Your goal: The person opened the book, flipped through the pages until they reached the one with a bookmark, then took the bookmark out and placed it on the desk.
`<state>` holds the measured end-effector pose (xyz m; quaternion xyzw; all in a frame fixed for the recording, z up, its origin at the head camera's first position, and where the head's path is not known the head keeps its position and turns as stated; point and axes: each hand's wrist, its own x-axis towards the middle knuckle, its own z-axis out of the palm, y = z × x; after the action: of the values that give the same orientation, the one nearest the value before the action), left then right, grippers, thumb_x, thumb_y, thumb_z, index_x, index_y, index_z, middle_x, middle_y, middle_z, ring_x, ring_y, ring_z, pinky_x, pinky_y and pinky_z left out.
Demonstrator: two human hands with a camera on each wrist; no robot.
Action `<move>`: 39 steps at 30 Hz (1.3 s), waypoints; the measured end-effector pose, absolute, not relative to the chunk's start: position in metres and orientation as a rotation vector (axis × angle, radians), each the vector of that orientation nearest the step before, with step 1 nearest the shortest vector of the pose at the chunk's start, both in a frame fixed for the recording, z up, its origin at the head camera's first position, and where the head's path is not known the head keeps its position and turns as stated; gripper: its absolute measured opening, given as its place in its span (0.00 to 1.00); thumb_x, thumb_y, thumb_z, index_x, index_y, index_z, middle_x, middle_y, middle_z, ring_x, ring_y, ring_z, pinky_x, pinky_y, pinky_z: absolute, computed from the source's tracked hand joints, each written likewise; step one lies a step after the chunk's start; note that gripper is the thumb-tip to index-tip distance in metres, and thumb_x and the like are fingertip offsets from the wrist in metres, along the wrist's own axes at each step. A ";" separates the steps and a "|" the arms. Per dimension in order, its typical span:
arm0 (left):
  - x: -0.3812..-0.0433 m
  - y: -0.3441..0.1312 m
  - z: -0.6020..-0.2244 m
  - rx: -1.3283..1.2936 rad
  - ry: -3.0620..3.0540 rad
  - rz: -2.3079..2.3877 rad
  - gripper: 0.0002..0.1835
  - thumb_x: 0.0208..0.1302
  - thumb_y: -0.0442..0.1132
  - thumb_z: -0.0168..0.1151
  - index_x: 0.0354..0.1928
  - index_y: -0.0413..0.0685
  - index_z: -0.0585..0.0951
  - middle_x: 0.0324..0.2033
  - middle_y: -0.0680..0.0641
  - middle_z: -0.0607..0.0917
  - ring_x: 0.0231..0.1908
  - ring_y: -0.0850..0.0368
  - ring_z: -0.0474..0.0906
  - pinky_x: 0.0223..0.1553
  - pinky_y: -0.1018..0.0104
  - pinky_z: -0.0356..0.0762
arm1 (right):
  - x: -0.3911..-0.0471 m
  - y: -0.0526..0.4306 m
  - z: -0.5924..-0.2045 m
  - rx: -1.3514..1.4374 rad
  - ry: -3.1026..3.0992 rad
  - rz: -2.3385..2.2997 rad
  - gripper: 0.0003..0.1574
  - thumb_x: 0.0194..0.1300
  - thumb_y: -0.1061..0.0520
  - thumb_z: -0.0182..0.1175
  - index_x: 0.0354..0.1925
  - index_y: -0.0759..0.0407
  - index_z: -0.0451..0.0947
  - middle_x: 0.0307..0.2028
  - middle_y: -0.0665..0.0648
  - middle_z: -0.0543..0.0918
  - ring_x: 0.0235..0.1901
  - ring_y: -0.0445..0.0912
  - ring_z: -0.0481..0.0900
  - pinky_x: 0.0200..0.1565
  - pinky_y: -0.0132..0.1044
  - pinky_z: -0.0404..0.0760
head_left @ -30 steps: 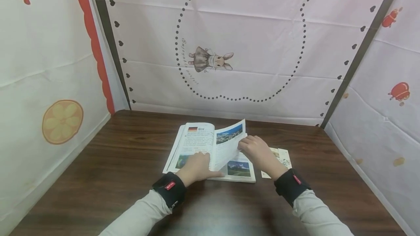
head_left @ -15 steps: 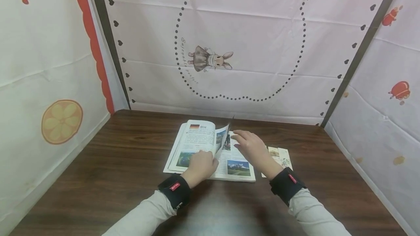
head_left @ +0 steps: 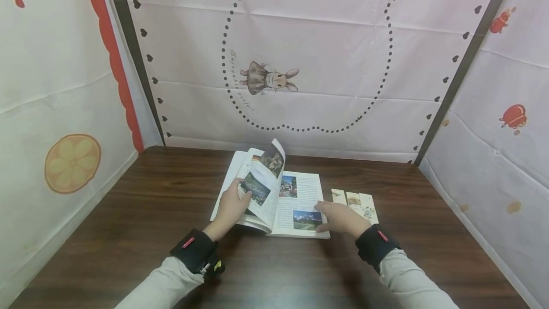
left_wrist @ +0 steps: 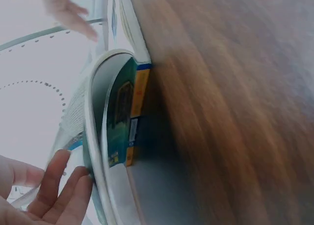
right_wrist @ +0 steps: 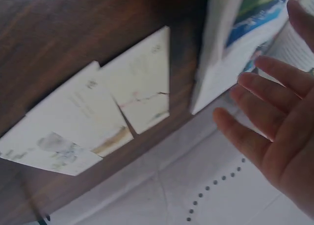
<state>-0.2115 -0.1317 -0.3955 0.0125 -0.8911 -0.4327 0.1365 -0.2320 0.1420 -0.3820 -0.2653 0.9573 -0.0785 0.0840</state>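
Note:
An open book with printed text and photos lies on the table. My left hand is over its left half and pinches a turning page between thumb and fingers; that page stands up and curves leftward. In the left wrist view, the thumb and fingers of the left hand are by the page edges, and the colourful cover shows beneath. My right hand is at the right edge of the right-hand page, fingers spread. In the right wrist view, the right hand holds nothing.
Several pale printed cards lie overlapping on the table just right of the book, partly behind the right hand. The dark wooden table is bounded by white patterned cloth walls at the back and both sides.
The right hand let go of the lifted page and moved down to the right edge. The left hand took the page and carried it leftward, uncovering the right-hand page.

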 end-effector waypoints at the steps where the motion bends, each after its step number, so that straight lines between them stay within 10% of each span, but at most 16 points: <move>1: -0.210 -0.133 -0.395 0.043 -2.573 -1.246 0.23 0.60 0.34 0.55 0.58 0.35 0.68 0.29 0.37 0.83 0.24 0.53 0.76 0.23 0.66 0.69 | -0.232 0.143 -0.385 -0.802 2.836 -0.225 0.39 0.51 0.51 0.71 0.58 0.66 0.72 0.60 0.65 0.75 0.60 0.57 0.72 0.61 0.50 0.69; 7: -0.203 -0.136 -0.396 -0.024 -2.657 -0.872 0.38 0.51 0.28 0.58 0.67 0.42 0.59 0.26 0.37 0.81 0.29 0.44 0.78 0.26 0.56 0.73 | -0.236 0.148 -0.395 -0.823 2.792 -0.197 0.45 0.46 0.50 0.74 0.59 0.66 0.70 0.59 0.65 0.75 0.59 0.57 0.74 0.61 0.50 0.70; 11: -0.203 -0.136 -0.400 -0.174 -2.723 -0.453 0.41 0.51 0.26 0.60 0.68 0.56 0.64 0.58 0.30 0.71 0.63 0.29 0.60 0.55 0.29 0.60 | -0.238 0.148 -0.396 -0.816 2.785 -0.207 0.45 0.46 0.49 0.74 0.60 0.65 0.70 0.60 0.64 0.74 0.60 0.57 0.73 0.62 0.50 0.69; 14: -0.202 -0.134 -0.402 -0.452 -2.767 -0.163 0.39 0.55 0.27 0.60 0.67 0.66 0.65 0.71 0.35 0.55 0.70 0.29 0.42 0.60 0.24 0.44 | -0.239 0.149 -0.396 -0.820 2.774 -0.213 0.45 0.47 0.50 0.74 0.60 0.66 0.70 0.61 0.65 0.74 0.60 0.57 0.72 0.62 0.50 0.69; 20: -0.189 -0.124 -0.404 -0.997 -2.917 0.003 0.36 0.58 0.24 0.55 0.67 0.60 0.67 0.71 0.45 0.58 0.71 0.38 0.48 0.64 0.31 0.50 | -0.238 0.148 -0.395 -0.813 2.760 -0.236 0.45 0.47 0.50 0.74 0.60 0.67 0.70 0.60 0.66 0.74 0.59 0.58 0.73 0.61 0.50 0.69; 34: -0.193 -0.112 -0.399 -0.694 -3.068 -0.325 0.24 0.61 0.34 0.54 0.59 0.35 0.72 0.61 0.37 0.72 0.62 0.42 0.69 0.60 0.48 0.70 | -0.238 0.153 -0.394 -0.811 2.742 -0.267 0.43 0.49 0.50 0.72 0.60 0.65 0.70 0.61 0.64 0.74 0.61 0.57 0.71 0.62 0.50 0.68; 39: -0.195 -0.107 -0.402 -0.647 -3.009 -0.302 0.15 0.56 0.34 0.57 0.46 0.37 0.77 0.43 0.43 0.78 0.45 0.47 0.76 0.44 0.52 0.78 | -0.239 0.158 -0.390 -1.008 2.722 -0.227 0.26 0.57 0.55 0.67 0.53 0.63 0.78 0.52 0.60 0.82 0.51 0.51 0.79 0.55 0.46 0.75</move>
<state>-0.1954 -0.1071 -0.4018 -0.2092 -0.9727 -0.0978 0.0245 -0.2393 0.1577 -0.3904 -0.3440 0.9287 -0.0775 0.1149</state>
